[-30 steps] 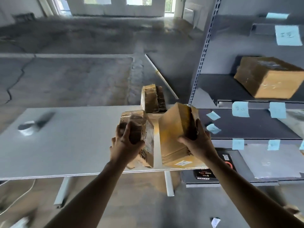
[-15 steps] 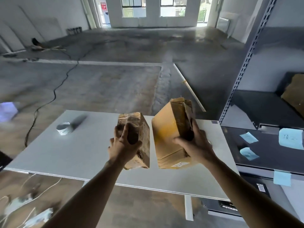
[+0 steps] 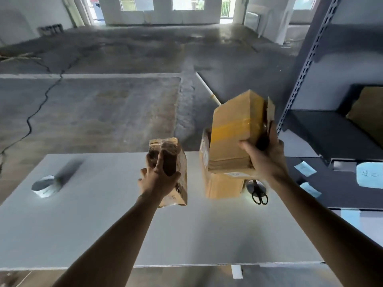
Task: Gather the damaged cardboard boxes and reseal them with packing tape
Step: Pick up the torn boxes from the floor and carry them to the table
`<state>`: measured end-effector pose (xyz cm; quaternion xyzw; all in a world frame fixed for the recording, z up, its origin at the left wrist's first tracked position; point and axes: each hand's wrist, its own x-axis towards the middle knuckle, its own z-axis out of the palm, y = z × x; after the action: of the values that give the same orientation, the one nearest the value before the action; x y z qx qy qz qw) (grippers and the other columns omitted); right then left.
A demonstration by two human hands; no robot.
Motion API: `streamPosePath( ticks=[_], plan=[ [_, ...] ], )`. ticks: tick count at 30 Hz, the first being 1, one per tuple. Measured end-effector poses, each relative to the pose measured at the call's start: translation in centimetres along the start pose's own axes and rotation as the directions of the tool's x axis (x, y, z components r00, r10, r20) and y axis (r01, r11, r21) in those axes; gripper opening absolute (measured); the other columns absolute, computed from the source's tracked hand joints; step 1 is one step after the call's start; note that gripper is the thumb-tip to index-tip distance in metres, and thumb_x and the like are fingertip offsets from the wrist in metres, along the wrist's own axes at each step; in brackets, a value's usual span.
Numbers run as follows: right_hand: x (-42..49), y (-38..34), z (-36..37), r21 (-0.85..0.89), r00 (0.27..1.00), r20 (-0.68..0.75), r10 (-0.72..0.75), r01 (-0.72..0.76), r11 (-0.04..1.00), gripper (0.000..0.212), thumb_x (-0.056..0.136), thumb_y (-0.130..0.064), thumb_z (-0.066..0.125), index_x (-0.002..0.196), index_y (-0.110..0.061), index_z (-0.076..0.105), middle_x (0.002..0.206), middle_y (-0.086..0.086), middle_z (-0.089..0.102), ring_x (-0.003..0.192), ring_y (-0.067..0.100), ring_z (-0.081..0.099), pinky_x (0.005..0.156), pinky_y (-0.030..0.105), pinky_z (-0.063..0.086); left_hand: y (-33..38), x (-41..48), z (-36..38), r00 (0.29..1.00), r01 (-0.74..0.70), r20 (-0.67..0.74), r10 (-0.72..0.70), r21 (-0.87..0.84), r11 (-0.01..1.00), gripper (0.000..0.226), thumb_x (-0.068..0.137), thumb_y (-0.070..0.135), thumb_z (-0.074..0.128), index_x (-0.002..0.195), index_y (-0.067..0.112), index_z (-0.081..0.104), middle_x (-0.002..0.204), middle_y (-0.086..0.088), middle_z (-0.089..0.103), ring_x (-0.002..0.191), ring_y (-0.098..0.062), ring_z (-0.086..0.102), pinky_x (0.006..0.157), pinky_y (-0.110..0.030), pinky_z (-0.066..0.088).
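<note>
A white table [image 3: 103, 224] in a bare concrete hall is seen from a head-worn camera. Two damaged cardboard boxes are held above it. A small crumpled box [image 3: 176, 162], wrapped in wrinkled tape, is gripped by the left hand [image 3: 158, 180], with the fingers curled round its near face. A larger taped box [image 3: 232, 125], torn open at one end, is gripped by the right hand [image 3: 267, 160], thumb on the front and fingers wrapped round the side. A third cardboard box [image 3: 221, 186] stands on the table just below and behind the larger one; whether the two touch cannot be told. Black scissors [image 3: 259, 196] lie beside it. A roll of packing tape [image 3: 44, 185] lies well apart, near the table's left end. A metal shelving unit [image 3: 306, 65] is seen at right. The gathering step is judged to be in hand. Next, both held boxes need to be set down so that a hand is freed for the tape.
</note>
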<state>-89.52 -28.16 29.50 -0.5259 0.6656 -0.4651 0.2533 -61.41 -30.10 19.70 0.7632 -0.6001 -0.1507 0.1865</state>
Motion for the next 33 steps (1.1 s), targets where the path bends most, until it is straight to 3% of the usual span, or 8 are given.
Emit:
streamPosePath(
  ticks=[3, 6, 10, 12, 17, 23, 30, 33],
  plan=[
    [0.8, 0.0, 0.7, 0.001, 0.996, -0.086, 0.037, -0.037, 0.999, 0.099, 0.081, -0.053, 0.073, 0.153, -0.049, 0.005, 0.140, 0.006, 0.041, 0.118, 0.031, 0.045, 0.091, 0.049, 0.044, 0.5, 2.5, 1.3, 0.997, -0.074, 0.035, 0.074, 0.004, 0.997, 0.094, 0.083, 0.060, 0.059, 0.153, 0.048, -0.002, 0.161, 0.003, 0.005, 0.125, -0.038, 0.036, 0.101, -0.050, 0.037],
    [1.2, 0.5, 1.1, 0.003, 0.990, -0.134, 0.042, -0.042, 0.999, 0.102, 0.075, -0.059, 0.070, 0.154, -0.044, 0.007, 0.138, 0.003, 0.042, 0.110, 0.022, 0.039, 0.084, 0.041, 0.039, 1.4, 4.7, 2.4, 0.990, -0.110, 0.089, 0.107, 0.025, 0.994, 0.095, 0.083, 0.060, 0.059, 0.153, 0.048, -0.005, 0.161, 0.002, 0.001, 0.126, -0.038, 0.035, 0.101, -0.050, 0.035],
    [1.7, 1.0, 0.5, 0.056, 0.978, -0.177, 0.107, -0.099, 0.994, 0.102, 0.069, -0.063, 0.067, 0.153, -0.049, 0.009, 0.134, 0.002, 0.044, 0.112, 0.024, 0.045, 0.084, 0.045, 0.046, 3.0, 7.7, 4.2, 0.985, -0.134, 0.115, 0.126, 0.069, 0.989, 0.096, 0.081, 0.065, 0.058, 0.154, 0.045, -0.001, 0.162, -0.001, -0.001, 0.128, -0.039, 0.035, 0.102, -0.050, 0.033],
    [2.2, 1.3, 0.0, 0.049, 0.972, -0.197, 0.125, -0.118, 0.992, 0.102, 0.069, -0.058, 0.066, 0.153, -0.048, 0.009, 0.133, 0.001, 0.042, 0.108, 0.021, 0.039, 0.084, 0.040, 0.038, 4.2, 8.9, 5.3, 0.985, -0.142, 0.112, 0.134, 0.066, 0.988, 0.097, 0.080, 0.067, 0.058, 0.155, 0.043, 0.000, 0.162, -0.002, -0.003, 0.129, -0.040, 0.036, 0.102, -0.051, 0.033],
    [3.6, 2.4, -0.8, 0.028, 0.966, -0.210, 0.150, -0.148, 0.989, 0.103, 0.069, -0.060, 0.066, 0.153, -0.048, 0.008, 0.136, 0.002, 0.039, 0.109, 0.021, 0.037, 0.084, 0.040, 0.040, 6.5, 10.1, 7.4, 0.988, -0.120, 0.112, 0.107, 0.116, 0.986, 0.095, 0.083, 0.067, 0.054, 0.156, 0.038, 0.000, 0.163, -0.010, -0.006, 0.133, -0.043, 0.029, 0.103, -0.053, 0.032],
    [5.0, 3.5, -0.7, 0.042, 0.967, -0.196, 0.161, -0.156, 0.987, 0.100, 0.071, -0.060, 0.067, 0.152, -0.048, 0.010, 0.137, 0.004, 0.039, 0.110, 0.022, 0.039, 0.081, 0.040, 0.042, 4.9, 10.4, 10.9, 0.968, -0.005, 0.251, -0.020, 0.097, 0.995, 0.097, 0.083, 0.079, 0.042, 0.156, 0.035, -0.002, 0.162, -0.010, -0.011, 0.136, -0.046, 0.023, 0.107, -0.059, 0.028],
    [6.1, 3.6, -0.1, -0.012, 0.978, -0.179, 0.106, -0.110, 0.994, 0.099, 0.079, -0.056, 0.069, 0.155, -0.043, 0.007, 0.143, 0.004, 0.037, 0.109, 0.018, 0.034, 0.072, 0.030, 0.039, 4.5, 11.1, 9.8, 0.952, -0.036, 0.306, 0.013, 0.069, 0.997, 0.089, 0.083, 0.083, 0.029, 0.154, 0.039, -0.003, 0.160, -0.011, 0.004, 0.137, -0.044, 0.026, 0.109, -0.062, 0.027],
    [6.4, 2.9, 0.0, -0.022, 0.982, -0.177, 0.068, -0.073, 0.997, 0.101, 0.076, -0.059, 0.068, 0.154, -0.044, 0.007, 0.142, 0.002, 0.038, 0.110, 0.018, 0.035, 0.079, 0.036, 0.041, 4.8, 10.7, 8.1, 0.963, -0.072, 0.265, 0.051, 0.067, 0.995, 0.087, 0.085, 0.081, 0.033, 0.154, 0.036, 0.004, 0.161, -0.008, 0.006, 0.143, -0.042, 0.020, 0.110, -0.063, 0.022]
  ],
)
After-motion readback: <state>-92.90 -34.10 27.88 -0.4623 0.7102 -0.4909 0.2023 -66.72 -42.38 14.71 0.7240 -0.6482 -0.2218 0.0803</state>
